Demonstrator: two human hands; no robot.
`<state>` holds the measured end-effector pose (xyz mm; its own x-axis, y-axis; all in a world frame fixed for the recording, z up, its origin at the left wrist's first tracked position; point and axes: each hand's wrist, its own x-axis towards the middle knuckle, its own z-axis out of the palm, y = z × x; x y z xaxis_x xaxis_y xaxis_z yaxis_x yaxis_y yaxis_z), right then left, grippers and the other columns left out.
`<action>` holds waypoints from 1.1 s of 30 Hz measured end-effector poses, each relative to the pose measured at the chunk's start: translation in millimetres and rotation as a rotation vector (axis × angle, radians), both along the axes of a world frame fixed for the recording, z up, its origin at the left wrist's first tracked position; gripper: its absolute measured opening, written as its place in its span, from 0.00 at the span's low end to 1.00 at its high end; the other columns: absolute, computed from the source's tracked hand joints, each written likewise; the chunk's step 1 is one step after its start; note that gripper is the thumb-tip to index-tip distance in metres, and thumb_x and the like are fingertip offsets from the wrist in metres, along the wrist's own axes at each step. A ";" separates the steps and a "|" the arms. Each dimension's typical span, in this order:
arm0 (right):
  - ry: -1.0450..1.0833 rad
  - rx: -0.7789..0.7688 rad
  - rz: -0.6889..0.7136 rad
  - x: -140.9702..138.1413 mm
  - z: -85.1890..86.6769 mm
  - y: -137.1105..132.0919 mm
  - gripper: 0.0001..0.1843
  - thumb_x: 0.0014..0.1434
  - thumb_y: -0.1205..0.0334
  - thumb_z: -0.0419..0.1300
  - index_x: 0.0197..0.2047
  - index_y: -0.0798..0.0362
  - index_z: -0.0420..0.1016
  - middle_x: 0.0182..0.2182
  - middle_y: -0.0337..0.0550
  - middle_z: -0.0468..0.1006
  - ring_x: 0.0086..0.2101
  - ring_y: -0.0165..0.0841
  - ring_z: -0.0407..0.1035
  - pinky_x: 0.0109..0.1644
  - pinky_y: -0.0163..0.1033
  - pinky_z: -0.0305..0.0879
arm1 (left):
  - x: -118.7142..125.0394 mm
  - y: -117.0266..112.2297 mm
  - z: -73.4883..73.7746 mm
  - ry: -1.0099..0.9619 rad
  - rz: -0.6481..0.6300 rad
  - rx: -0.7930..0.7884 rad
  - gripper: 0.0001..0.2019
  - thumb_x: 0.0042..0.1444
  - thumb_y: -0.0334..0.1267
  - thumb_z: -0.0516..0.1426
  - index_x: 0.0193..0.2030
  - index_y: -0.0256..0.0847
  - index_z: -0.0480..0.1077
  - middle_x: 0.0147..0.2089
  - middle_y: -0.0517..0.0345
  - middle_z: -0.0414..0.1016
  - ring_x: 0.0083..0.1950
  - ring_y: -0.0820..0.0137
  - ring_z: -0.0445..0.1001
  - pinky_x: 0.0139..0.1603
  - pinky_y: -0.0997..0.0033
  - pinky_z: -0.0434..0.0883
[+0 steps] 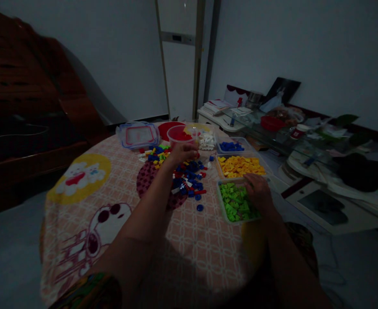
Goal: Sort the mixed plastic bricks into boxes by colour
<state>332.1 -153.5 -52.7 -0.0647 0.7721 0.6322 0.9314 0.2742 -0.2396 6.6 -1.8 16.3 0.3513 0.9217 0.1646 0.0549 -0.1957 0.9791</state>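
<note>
1. Left hand (184,151) reaching out over the loose bricks (185,176), fingers curled together, at the edge of the red tub (180,134); whether anything is pinched cannot be told in the dim light.
2. Right hand (257,192) resting palm down on the green tray (237,201), fingers loosely spread over the green bricks, its far edge near the yellow tray (240,166).
3. Loose bricks small, hard and blocky, mostly blue with red, yellow and white ones mixed in, heaped at the table's middle; one round blue piece (199,207) lying apart, nearer the person.
4. Trays clear, rectangular, thin-walled plastic; blue tray (230,146) beyond the yellow, white tub (206,139) beside it.
5. Clear lid (138,134) with rounded corners and a pink-tinted rim, flat, left of the red tub.
6. Tablecloth (111,189) soft, pinkish lattice pattern with cartoon patches; round table under it, near edge cut off by the forearms.
7. Right of the table, a cluttered glass shelf (272,133); items there too dark and blurred to name.
</note>
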 end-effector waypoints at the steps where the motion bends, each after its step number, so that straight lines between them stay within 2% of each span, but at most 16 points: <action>1: 0.000 -0.001 -0.004 -0.1 0.0 -0.2 0.18 0.63 0.62 0.51 0.51 0.54 0.78 0.48 0.55 0.81 0.51 0.45 0.72 0.61 0.57 0.65 | 6.1 -1.7 -1.3 0.130 -0.032 0.040 0.15 0.46 0.38 0.66 0.40 0.34 0.80 0.33 0.53 0.81 0.33 0.67 0.77 0.41 0.66 0.73; 4: 0.003 -0.010 -0.004 -0.5 0.7 -0.6 0.18 0.63 0.62 0.52 0.51 0.54 0.78 0.48 0.54 0.81 0.52 0.45 0.72 0.62 0.57 0.65 | 26.3 -8.7 -5.2 0.554 -0.130 0.221 0.10 0.47 0.33 0.63 0.37 0.35 0.81 0.31 0.55 0.81 0.34 0.67 0.77 0.39 0.71 0.71; 7: 0.006 -0.010 0.003 -1.0 1.7 -0.8 0.18 0.63 0.62 0.52 0.51 0.54 0.79 0.48 0.54 0.81 0.51 0.45 0.72 0.62 0.57 0.64 | 43.7 -17.8 -9.6 0.888 -0.159 0.375 0.09 0.46 0.30 0.63 0.35 0.38 0.82 0.33 0.53 0.82 0.37 0.65 0.78 0.40 0.72 0.69; 9: 0.008 -0.005 0.006 -1.5 2.2 -1.0 0.18 0.63 0.62 0.52 0.50 0.54 0.79 0.48 0.55 0.82 0.51 0.46 0.72 0.62 0.58 0.64 | 51.0 -23.0 -13.0 1.021 -0.145 0.402 0.09 0.46 0.29 0.63 0.34 0.39 0.83 0.33 0.51 0.82 0.38 0.64 0.78 0.39 0.72 0.69; 11: 0.014 -0.009 0.010 -1.9 2.5 -1.2 0.18 0.63 0.62 0.51 0.51 0.53 0.79 0.48 0.55 0.81 0.51 0.46 0.72 0.62 0.58 0.64 | 54.5 -25.5 -16.4 1.072 -0.132 0.400 0.07 0.45 0.29 0.64 0.32 0.40 0.83 0.32 0.50 0.82 0.37 0.62 0.78 0.37 0.71 0.69; 17: 0.017 -0.017 0.002 -1.5 2.7 -0.5 0.18 0.62 0.63 0.52 0.51 0.52 0.79 0.48 0.53 0.82 0.51 0.45 0.72 0.62 0.58 0.64 | 51.7 -20.9 -20.5 0.906 -0.164 0.386 0.07 0.40 0.24 0.63 0.25 0.40 0.80 0.26 0.56 0.80 0.31 0.67 0.76 0.33 0.73 0.66; 20: 0.002 -0.011 0.008 -0.9 3.2 -0.2 0.18 0.63 0.62 0.52 0.50 0.54 0.79 0.48 0.55 0.82 0.51 0.46 0.72 0.61 0.57 0.65 | 46.3 -17.7 -18.1 0.798 -0.192 0.351 0.08 0.42 0.26 0.62 0.29 0.39 0.82 0.28 0.57 0.81 0.32 0.69 0.76 0.34 0.75 0.67; 23: 0.000 -0.005 0.017 -1.0 3.6 -0.5 0.18 0.63 0.62 0.52 0.49 0.54 0.79 0.47 0.55 0.82 0.50 0.46 0.72 0.61 0.57 0.65 | 39.1 -13.1 -16.7 0.677 -0.144 0.312 0.10 0.44 0.28 0.61 0.33 0.39 0.83 0.28 0.59 0.81 0.32 0.70 0.76 0.35 0.76 0.68; 28: 0.016 -0.004 0.018 -1.0 2.5 -0.8 0.18 0.63 0.62 0.52 0.50 0.54 0.79 0.47 0.55 0.81 0.51 0.45 0.72 0.61 0.58 0.65 | 26.3 -2.8 -19.7 0.379 -0.110 0.098 0.07 0.44 0.29 0.61 0.30 0.36 0.80 0.25 0.60 0.78 0.25 0.74 0.72 0.29 0.78 0.66; 30: 0.019 -0.005 0.015 -0.6 1.6 -0.7 0.18 0.63 0.62 0.51 0.50 0.54 0.78 0.48 0.55 0.81 0.51 0.45 0.72 0.61 0.58 0.65 | 21.2 -1.4 -19.5 0.253 -0.129 0.004 0.04 0.44 0.31 0.62 0.29 0.35 0.78 0.23 0.60 0.77 0.24 0.74 0.71 0.28 0.77 0.67; 33: 0.021 -0.003 0.006 -0.2 0.6 -0.4 0.18 0.63 0.61 0.51 0.51 0.53 0.78 0.48 0.54 0.81 0.51 0.45 0.72 0.61 0.58 0.65 | 14.6 -2.8 -16.9 0.100 -0.177 -0.092 0.07 0.44 0.35 0.64 0.30 0.35 0.77 0.25 0.58 0.77 0.25 0.74 0.72 0.29 0.75 0.69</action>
